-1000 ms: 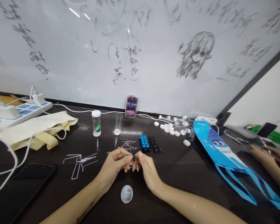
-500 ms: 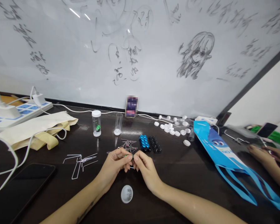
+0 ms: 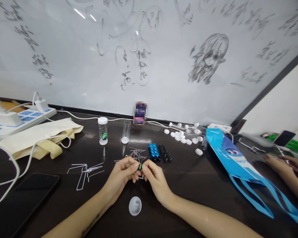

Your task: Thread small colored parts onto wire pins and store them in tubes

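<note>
Between the fingertips of both hands sits a small shiny green metal part [image 3: 140, 167]. My left hand [image 3: 121, 173] pinches at its left side, and a thin wire crosses near those fingers. My right hand [image 3: 154, 177] is closed on the part from the right. A short pale rod shows below the fingertips; which hand holds it I cannot tell. Just behind the hands lies a loose pile of thin wire pins [image 3: 137, 153]. Blue metal parts [image 3: 153, 152] and black ones [image 3: 165, 153] stand in rows beside it. Nearer me is a small white cup [image 3: 135, 206] with small bits inside.
Bent metal rods [image 3: 85, 170] and a dark phone [image 3: 27, 198] lie left. A capped tube [image 3: 102, 131] with green parts and a clear tube [image 3: 126, 130] stand behind. White caps [image 3: 183, 140] and a blue bag [image 3: 235, 162] are right, near another person's hands [image 3: 278, 163].
The green part shows more plainly between the fingertips, which have shifted slightly around it. Both arms and the things on the table stay where they were.
</note>
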Demonstrator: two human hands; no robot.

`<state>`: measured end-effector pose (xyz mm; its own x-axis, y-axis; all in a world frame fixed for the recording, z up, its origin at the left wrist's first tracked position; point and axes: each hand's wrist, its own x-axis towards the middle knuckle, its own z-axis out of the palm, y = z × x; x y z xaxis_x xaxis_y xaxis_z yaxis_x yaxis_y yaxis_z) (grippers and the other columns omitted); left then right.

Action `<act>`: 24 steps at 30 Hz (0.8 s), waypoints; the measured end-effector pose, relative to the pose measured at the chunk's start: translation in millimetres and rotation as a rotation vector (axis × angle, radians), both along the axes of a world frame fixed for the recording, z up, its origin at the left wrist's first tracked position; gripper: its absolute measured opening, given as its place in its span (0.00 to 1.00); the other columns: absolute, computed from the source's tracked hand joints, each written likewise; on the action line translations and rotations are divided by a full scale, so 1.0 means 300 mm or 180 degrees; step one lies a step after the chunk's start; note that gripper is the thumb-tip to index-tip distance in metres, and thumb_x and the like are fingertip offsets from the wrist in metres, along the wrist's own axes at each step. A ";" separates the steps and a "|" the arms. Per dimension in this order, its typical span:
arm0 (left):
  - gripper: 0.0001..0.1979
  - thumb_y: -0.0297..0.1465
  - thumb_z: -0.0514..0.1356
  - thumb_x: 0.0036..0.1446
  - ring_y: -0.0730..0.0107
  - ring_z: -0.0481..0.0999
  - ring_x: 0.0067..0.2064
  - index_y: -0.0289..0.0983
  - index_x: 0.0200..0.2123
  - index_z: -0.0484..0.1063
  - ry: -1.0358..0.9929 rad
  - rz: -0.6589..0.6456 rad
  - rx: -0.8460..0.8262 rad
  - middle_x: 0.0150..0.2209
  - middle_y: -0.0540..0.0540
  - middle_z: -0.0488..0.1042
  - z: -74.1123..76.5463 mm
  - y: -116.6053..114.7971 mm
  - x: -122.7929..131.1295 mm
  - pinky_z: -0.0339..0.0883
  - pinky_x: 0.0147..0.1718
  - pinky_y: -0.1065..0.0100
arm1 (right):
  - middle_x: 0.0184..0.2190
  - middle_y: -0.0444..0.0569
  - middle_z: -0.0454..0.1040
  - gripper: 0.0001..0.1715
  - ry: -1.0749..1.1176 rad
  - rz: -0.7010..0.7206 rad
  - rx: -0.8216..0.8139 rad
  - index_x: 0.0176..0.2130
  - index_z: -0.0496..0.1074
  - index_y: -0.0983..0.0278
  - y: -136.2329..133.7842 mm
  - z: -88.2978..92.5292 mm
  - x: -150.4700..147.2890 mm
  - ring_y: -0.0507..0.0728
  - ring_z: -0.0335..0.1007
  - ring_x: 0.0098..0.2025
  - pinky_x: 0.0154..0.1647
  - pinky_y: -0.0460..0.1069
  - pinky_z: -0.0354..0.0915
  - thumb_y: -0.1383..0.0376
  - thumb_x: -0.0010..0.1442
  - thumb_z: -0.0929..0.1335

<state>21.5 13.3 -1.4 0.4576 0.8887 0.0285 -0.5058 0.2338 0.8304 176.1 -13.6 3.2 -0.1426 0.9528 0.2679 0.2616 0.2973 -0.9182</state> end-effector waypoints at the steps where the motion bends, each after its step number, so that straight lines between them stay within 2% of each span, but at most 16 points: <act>1: 0.09 0.34 0.65 0.53 0.76 0.70 0.24 0.34 0.28 0.72 -0.0001 -0.0006 0.0011 0.24 0.48 0.75 0.000 0.001 0.000 0.61 0.24 0.75 | 0.23 0.42 0.63 0.23 0.0005 0.0028 -0.0039 0.27 0.64 0.64 0.001 -0.002 0.001 0.51 0.58 0.26 0.29 0.46 0.55 0.52 0.67 0.60; 4: 0.09 0.34 0.65 0.54 0.75 0.71 0.25 0.34 0.29 0.72 -0.0015 -0.0007 0.0009 0.24 0.47 0.76 0.000 0.003 0.002 0.61 0.24 0.75 | 0.23 0.43 0.63 0.26 0.0100 0.0070 -0.0063 0.25 0.63 0.64 0.004 -0.006 0.001 0.52 0.60 0.26 0.29 0.46 0.56 0.51 0.68 0.57; 10: 0.09 0.35 0.64 0.55 0.75 0.71 0.25 0.33 0.32 0.73 -0.0040 0.0029 -0.0093 0.24 0.46 0.76 0.002 0.005 0.002 0.62 0.25 0.74 | 0.25 0.42 0.62 0.19 0.0364 -0.0148 0.0046 0.36 0.65 0.62 0.000 -0.001 -0.002 0.52 0.59 0.26 0.29 0.46 0.57 0.53 0.69 0.57; 16: 0.08 0.33 0.64 0.56 0.76 0.71 0.25 0.33 0.32 0.72 -0.0063 -0.0024 -0.0008 0.24 0.47 0.76 -0.003 0.004 0.002 0.62 0.25 0.75 | 0.24 0.43 0.62 0.25 0.0206 -0.0066 0.0092 0.29 0.65 0.63 0.003 -0.005 0.000 0.52 0.59 0.27 0.30 0.47 0.57 0.53 0.69 0.55; 21: 0.08 0.33 0.64 0.56 0.76 0.70 0.25 0.33 0.32 0.72 -0.0039 0.0038 -0.0001 0.24 0.47 0.76 -0.005 0.005 0.003 0.62 0.25 0.75 | 0.25 0.43 0.63 0.20 0.0376 -0.0228 0.0129 0.38 0.68 0.64 0.002 -0.002 -0.002 0.51 0.58 0.25 0.29 0.47 0.57 0.54 0.70 0.56; 24: 0.08 0.33 0.64 0.55 0.77 0.70 0.24 0.33 0.32 0.72 -0.0028 0.0045 0.0008 0.25 0.47 0.76 -0.005 0.005 0.003 0.62 0.25 0.75 | 0.25 0.44 0.65 0.22 0.0399 -0.0181 0.0171 0.36 0.69 0.64 0.000 0.002 -0.002 0.52 0.58 0.26 0.30 0.47 0.57 0.55 0.70 0.55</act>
